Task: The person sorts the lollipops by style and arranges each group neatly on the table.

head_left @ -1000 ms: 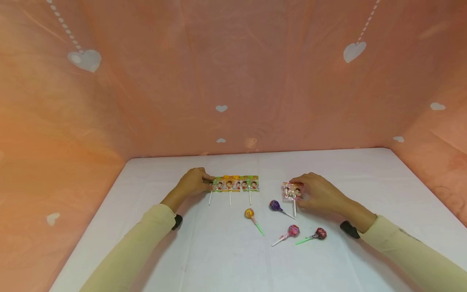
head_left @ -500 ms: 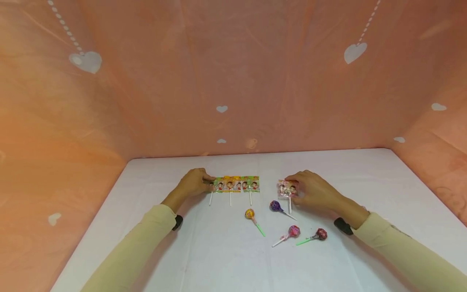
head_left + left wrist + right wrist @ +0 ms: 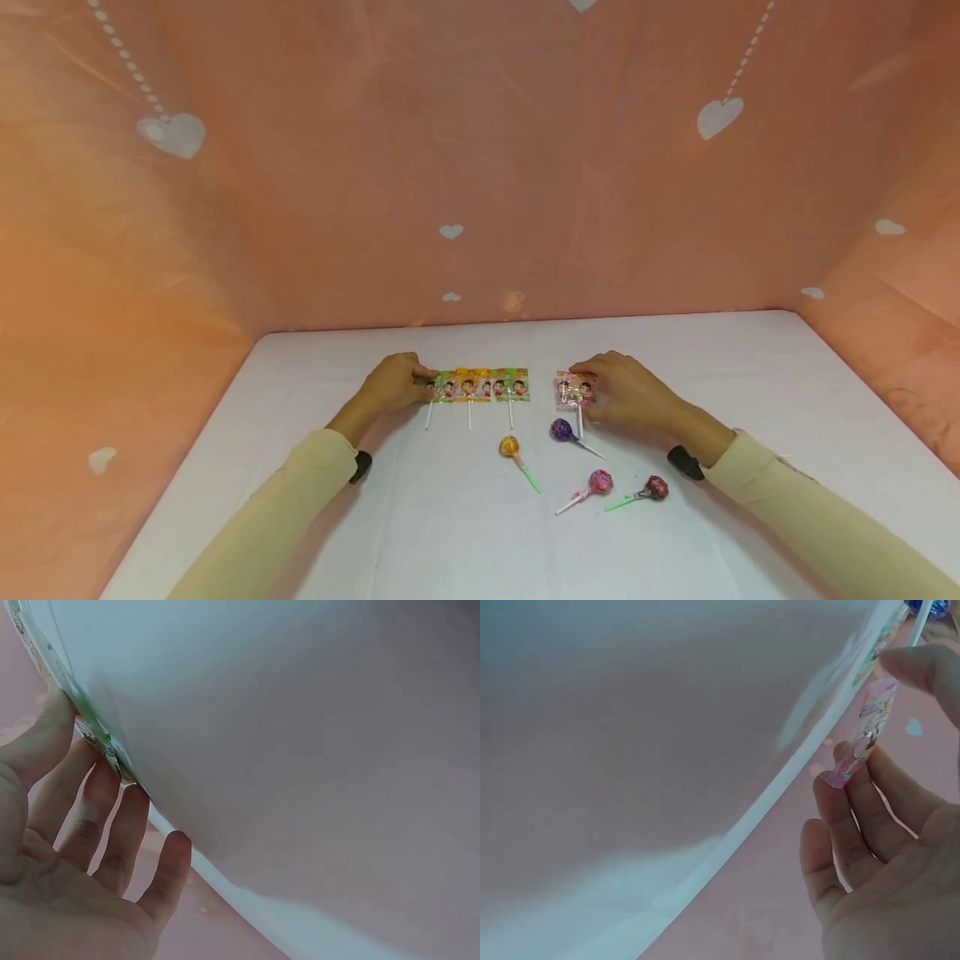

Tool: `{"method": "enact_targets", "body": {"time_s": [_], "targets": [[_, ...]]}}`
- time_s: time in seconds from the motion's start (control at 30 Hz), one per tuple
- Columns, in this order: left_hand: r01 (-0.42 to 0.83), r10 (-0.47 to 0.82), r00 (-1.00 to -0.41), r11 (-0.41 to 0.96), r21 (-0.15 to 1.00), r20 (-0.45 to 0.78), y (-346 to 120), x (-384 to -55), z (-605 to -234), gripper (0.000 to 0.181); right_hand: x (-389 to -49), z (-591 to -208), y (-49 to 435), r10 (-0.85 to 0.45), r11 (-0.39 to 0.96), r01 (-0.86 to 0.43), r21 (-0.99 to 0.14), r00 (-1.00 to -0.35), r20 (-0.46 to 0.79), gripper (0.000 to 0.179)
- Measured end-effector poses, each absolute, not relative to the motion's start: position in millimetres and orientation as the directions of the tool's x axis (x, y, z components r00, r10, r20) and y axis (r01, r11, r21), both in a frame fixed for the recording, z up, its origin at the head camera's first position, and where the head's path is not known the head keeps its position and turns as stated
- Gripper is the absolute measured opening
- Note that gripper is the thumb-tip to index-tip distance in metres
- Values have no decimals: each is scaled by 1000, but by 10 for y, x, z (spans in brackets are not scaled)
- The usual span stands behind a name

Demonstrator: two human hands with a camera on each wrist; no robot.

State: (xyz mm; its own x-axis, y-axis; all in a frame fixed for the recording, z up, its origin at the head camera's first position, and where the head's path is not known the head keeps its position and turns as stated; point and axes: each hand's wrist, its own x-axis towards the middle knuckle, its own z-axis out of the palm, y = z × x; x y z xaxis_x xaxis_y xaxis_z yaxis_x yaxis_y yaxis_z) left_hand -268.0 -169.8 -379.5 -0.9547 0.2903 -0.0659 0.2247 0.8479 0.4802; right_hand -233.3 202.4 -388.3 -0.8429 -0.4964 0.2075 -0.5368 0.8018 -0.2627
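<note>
My left hand (image 3: 390, 385) pinches the left edge of a green-wrapped lollipop (image 3: 447, 387), which lies flat at the left end of a row. Beside it in the row are an orange-wrapped lollipop (image 3: 469, 386) and a second green-wrapped lollipop (image 3: 511, 386), their white sticks toward me. To the right of the row, my right hand (image 3: 628, 395) holds a pink-wrapped lollipop (image 3: 574, 388) by its wrapper, stick pointing toward me. In the right wrist view the pink wrapper (image 3: 868, 729) sits between thumb and fingertips. A green wrapper edge (image 3: 91, 720) shows at my left fingers.
Nearer me on the white table (image 3: 450, 517) lie loose round lollipops: a yellow one (image 3: 509, 447), a purple one (image 3: 560, 430), a pink one (image 3: 600, 482) and a dark red one (image 3: 656, 487). An orange cloth wall (image 3: 480, 167) with white hearts stands behind.
My right hand has moved left with the pink-wrapped lollipop, bringing it nearer the row. The left hand and the row have stayed in place.
</note>
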Motion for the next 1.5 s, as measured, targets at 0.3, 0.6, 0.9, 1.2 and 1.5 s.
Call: {"method": "enact_targets", "body": {"time_s": [0.3,0.6,0.9,1.2,1.5], "targets": [[228,293,-954,839,495,-57,-1676,-2714,-3806,38,-2441,-3853,1926,-548,775,-592,-220,-804,233,54],[219,277,-959,849,481,-53,-1652,-2707,-3781,37,-2562,-3809,1846,-525,802,-555,-222,-831,183,56],[215,273,-960,850,482,-54,-1640,-2715,-3783,37,-2572,-3782,1774,-529,805,-546,-233,-838,135,57],[219,279,-958,851,477,-58,-1645,-2716,-3762,38,-2557,-3792,1761,-539,807,-550,-217,-835,114,57],[222,283,-957,851,476,-59,-1642,-2701,-3756,38,-2591,-3826,1768,-580,781,-580,-233,-811,77,57]]}}
